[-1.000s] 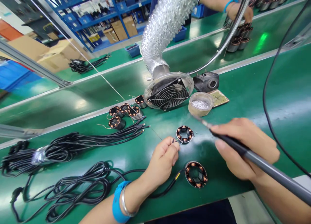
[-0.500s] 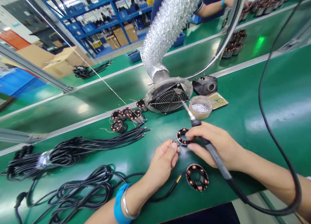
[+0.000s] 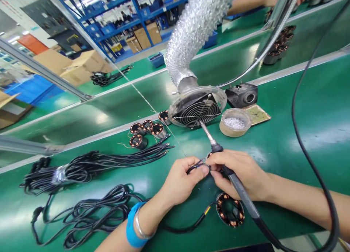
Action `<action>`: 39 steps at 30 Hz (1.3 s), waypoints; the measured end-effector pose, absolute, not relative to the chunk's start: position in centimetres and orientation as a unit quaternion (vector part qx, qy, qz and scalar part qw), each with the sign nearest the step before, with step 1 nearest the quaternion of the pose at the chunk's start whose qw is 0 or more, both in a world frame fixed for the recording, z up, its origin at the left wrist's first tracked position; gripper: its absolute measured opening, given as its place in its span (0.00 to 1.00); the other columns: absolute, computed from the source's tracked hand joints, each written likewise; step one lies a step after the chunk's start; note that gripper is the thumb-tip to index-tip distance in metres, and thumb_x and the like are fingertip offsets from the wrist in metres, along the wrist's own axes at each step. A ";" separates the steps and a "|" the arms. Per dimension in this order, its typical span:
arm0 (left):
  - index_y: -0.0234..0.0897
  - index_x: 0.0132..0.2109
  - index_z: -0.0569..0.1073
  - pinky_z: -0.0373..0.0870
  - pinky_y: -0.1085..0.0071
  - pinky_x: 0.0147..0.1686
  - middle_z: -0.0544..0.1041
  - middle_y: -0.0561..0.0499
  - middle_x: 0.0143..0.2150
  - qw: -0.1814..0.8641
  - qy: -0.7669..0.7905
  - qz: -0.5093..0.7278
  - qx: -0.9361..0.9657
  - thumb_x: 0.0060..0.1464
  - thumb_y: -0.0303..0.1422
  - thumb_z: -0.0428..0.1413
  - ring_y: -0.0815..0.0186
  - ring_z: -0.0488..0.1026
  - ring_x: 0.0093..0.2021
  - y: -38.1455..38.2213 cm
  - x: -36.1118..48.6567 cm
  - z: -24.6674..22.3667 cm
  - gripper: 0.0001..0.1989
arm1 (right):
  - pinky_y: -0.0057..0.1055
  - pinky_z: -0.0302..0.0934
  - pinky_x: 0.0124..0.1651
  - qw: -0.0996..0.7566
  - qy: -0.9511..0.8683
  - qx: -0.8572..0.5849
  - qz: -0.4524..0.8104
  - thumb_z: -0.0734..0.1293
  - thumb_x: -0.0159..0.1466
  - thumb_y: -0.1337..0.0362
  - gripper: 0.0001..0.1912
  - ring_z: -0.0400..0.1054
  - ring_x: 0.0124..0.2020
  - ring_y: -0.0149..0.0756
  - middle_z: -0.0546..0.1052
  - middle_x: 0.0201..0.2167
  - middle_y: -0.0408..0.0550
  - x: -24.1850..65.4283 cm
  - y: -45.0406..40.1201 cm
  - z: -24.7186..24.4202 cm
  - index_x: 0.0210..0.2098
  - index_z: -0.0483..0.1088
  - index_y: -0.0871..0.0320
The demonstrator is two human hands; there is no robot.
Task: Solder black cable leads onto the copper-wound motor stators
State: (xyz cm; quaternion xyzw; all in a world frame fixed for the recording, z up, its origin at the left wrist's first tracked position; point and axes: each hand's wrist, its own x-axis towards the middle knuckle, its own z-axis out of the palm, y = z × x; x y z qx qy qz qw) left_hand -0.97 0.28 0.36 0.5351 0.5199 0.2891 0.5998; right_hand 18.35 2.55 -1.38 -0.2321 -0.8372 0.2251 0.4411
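Note:
My left hand (image 3: 188, 177) is closed in a pinch on thin wires (image 3: 196, 166) at the middle of the bench. A soldering iron (image 3: 240, 193) lies across my right hand (image 3: 240, 171), its bare metal tip pointing up and away toward the fan. The thumb and forefinger of that hand meet at the same wires, close to my left fingertips. Behind these fingers a small copper-wound stator is almost wholly hidden. Nearer to me, a larger stator ring (image 3: 218, 210) lies on the green bench, joined to a black cable (image 3: 188, 230) with coloured leads.
A fume fan (image 3: 197, 111) with a silver duct (image 3: 182, 47) stands ahead. To its right are a round pot (image 3: 232, 130) of solder bits and a black iron stand (image 3: 242, 95). Several stators (image 3: 138, 142) and bundled black cables (image 3: 90, 168) lie left. A co-worker's arm (image 3: 251, 2) shows beyond.
My hands have come together at the wires, and the small stator is now mostly covered by my right fingers. The iron's tip has shifted slightly left and down. The view has shifted a little.

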 end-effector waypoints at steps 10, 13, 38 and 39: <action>0.33 0.28 0.74 0.50 0.77 0.21 0.65 0.58 0.20 0.619 0.573 0.338 0.417 0.45 0.45 0.65 0.76 0.53 0.19 0.7 -1.3 0.1 0.18 | 0.25 0.66 0.34 0.457 -0.821 -0.261 0.224 0.63 0.62 0.76 0.14 0.69 0.28 0.28 0.76 0.33 0.43 18.4 1.9 -1.9 0.46 0.65 0.57; 0.32 0.30 0.78 0.58 0.76 0.26 0.71 0.53 0.23 0.602 0.577 0.333 0.439 0.45 0.43 0.66 0.72 0.61 0.24 0.9 -1.1 0.4 0.17 | 0.25 0.67 0.35 0.455 -0.819 -0.272 0.220 0.62 0.62 0.76 0.15 0.69 0.28 0.28 0.76 0.34 0.43 18.4 1.8 -1.9 0.47 0.64 0.56; 0.31 0.55 0.72 0.70 0.66 0.43 0.80 0.39 0.47 0.317 0.535 0.263 0.737 0.67 0.30 0.44 0.57 0.77 0.43 -3.7 1.5 1.5 0.16 | 0.36 0.72 0.37 0.432 -0.813 -0.365 0.139 0.63 0.66 0.70 0.11 0.72 0.28 0.37 0.75 0.34 0.46 18.3 1.0 -2.1 0.46 0.65 0.52; 0.30 0.57 0.70 0.71 0.65 0.43 0.79 0.37 0.49 0.297 0.524 0.238 0.762 0.67 0.30 0.43 0.56 0.78 0.44 -3.8 1.7 1.9 0.18 | 0.39 0.73 0.37 0.427 -0.817 -0.366 0.127 0.63 0.65 0.69 0.11 0.73 0.28 0.39 0.76 0.34 0.47 18.7 1.0 -2.5 0.47 0.66 0.50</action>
